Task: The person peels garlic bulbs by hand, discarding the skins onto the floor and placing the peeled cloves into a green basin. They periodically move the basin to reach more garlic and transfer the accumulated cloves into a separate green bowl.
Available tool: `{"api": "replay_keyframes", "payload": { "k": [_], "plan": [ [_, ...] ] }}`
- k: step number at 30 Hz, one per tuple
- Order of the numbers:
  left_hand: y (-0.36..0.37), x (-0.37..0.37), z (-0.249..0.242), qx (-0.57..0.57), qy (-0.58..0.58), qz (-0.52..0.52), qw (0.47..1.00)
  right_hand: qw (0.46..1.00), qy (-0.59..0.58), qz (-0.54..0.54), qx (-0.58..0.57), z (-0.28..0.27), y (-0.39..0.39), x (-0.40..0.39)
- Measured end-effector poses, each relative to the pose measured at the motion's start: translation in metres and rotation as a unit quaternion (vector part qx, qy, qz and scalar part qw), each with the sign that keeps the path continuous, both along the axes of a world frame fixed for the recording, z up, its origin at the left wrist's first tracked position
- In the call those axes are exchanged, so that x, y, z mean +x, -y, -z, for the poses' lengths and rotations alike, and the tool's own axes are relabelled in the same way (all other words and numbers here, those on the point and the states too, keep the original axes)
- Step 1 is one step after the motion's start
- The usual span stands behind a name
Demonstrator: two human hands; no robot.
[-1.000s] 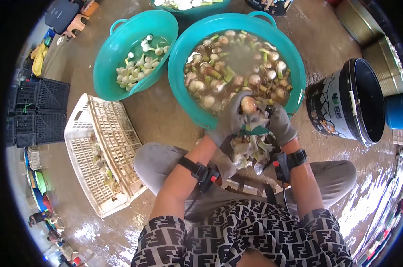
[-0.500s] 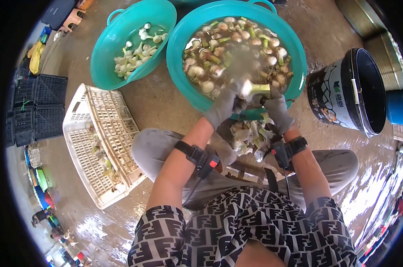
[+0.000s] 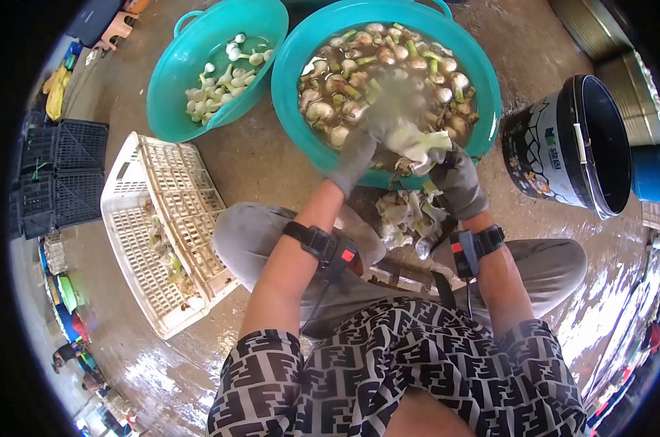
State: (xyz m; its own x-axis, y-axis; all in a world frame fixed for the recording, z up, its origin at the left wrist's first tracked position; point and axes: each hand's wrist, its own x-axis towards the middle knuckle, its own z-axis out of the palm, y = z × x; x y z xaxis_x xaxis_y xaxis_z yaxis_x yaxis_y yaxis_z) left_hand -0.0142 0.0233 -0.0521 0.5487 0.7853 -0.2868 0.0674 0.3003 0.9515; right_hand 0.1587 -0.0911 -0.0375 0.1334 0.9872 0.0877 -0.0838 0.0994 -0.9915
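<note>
Over the near rim of a large teal tub (image 3: 290,102) I hold a garlic bulb (image 3: 400,137) in my gloved left hand (image 3: 360,156), fingers closed round it. Loosened pale garlic skin (image 3: 426,148) spreads from the bulb toward my right hand (image 3: 461,186). That hand, also gloved, is closed at the edge of the skin; its fingertips are partly hidden. Unpeeled garlic bulbs (image 3: 319,111) with green stems float in the tub's murky water. Below my hands lies a heap of stripped garlic skins (image 3: 411,222).
A smaller teal basin (image 3: 162,87) at upper left holds peeled white garlic (image 3: 217,96). A white plastic crate (image 3: 137,240) stands left of my knee. To the right are a black bucket (image 3: 537,153) and a blue container (image 3: 652,175). The floor (image 3: 250,167) is wet.
The skin, closed round the stem before, now hangs loose and spread from the bulb. My right hand has moved slightly down and turned.
</note>
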Motion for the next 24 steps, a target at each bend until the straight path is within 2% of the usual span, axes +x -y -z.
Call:
{"api": "replay_keyframes", "payload": {
  "k": [1,2,4,5,7,8,9,11,13,15,16,17,18,19,20,21,22,23,24],
  "plan": [
    [0.008,0.004,-0.022,0.029,0.017,-0.082,0.996,0.989,0.144,0.011,0.019,0.003,-0.001,0.004],
    [0.009,0.006,-0.017,0.083,-0.029,-0.075,0.993,0.961,0.272,0.030,0.039,0.007,-0.003,0.007],
    [0.007,0.009,-0.012,0.191,-0.118,-0.059,0.973,0.927,0.368,-0.015,0.070,0.000,0.000,0.014],
    [0.010,0.009,-0.023,0.159,-0.211,-0.045,0.963,0.989,0.074,0.020,-0.130,-0.023,0.001,-0.003],
    [0.010,0.007,-0.016,0.082,-0.161,-0.042,0.983,0.969,0.243,0.027,-0.049,0.019,0.005,0.022],
    [0.010,0.005,-0.016,0.043,-0.137,-0.039,0.989,0.956,0.290,0.034,-0.034,0.019,0.010,0.027],
    [0.010,0.004,-0.015,0.076,-0.107,-0.030,0.991,0.941,0.336,0.042,-0.019,0.019,0.015,0.033],
    [0.007,0.001,-0.017,0.115,-0.050,-0.010,0.992,0.983,0.171,0.054,-0.047,-0.003,0.019,0.024],
    [0.001,-0.004,-0.010,0.105,-0.001,0.010,0.994,0.995,0.002,0.079,-0.064,0.002,0.021,0.020],
    [-0.005,-0.016,-0.003,0.069,0.001,0.050,0.996,0.984,-0.012,0.121,-0.134,0.009,0.030,0.029],
    [-0.010,-0.022,0.003,0.045,0.049,0.055,0.996,0.975,-0.018,0.141,-0.168,0.011,0.036,0.035],
    [-0.015,-0.028,0.010,0.021,0.098,0.058,0.993,0.982,0.114,0.118,-0.098,0.007,0.042,0.038],
    [-0.017,-0.033,0.018,-0.003,0.146,0.061,0.987,0.963,0.242,0.113,-0.022,0.004,0.048,0.042],
    [-0.016,-0.035,0.009,-0.070,0.213,0.083,0.971,0.960,0.263,0.098,-0.018,-0.001,0.050,0.046],
    [-0.013,-0.033,0.001,-0.104,0.237,0.040,0.965,0.955,0.284,0.082,-0.013,-0.003,0.051,0.049],
    [-0.008,-0.029,-0.006,-0.140,0.259,-0.003,0.956,0.978,0.153,0.101,-0.098,-0.003,0.053,0.051],
    [-0.007,-0.026,-0.011,-0.172,0.282,-0.046,0.943,0.982,0.126,0.106,-0.095,-0.008,0.054,0.047],
    [-0.008,-0.026,-0.014,-0.139,0.242,-0.053,0.959,0.985,0.100,0.110,-0.091,-0.017,0.053,0.039],
    [-0.010,-0.027,-0.013,-0.193,0.279,-0.082,0.937,0.985,0.109,0.107,-0.083,-0.018,0.053,0.037]
  ]
}}
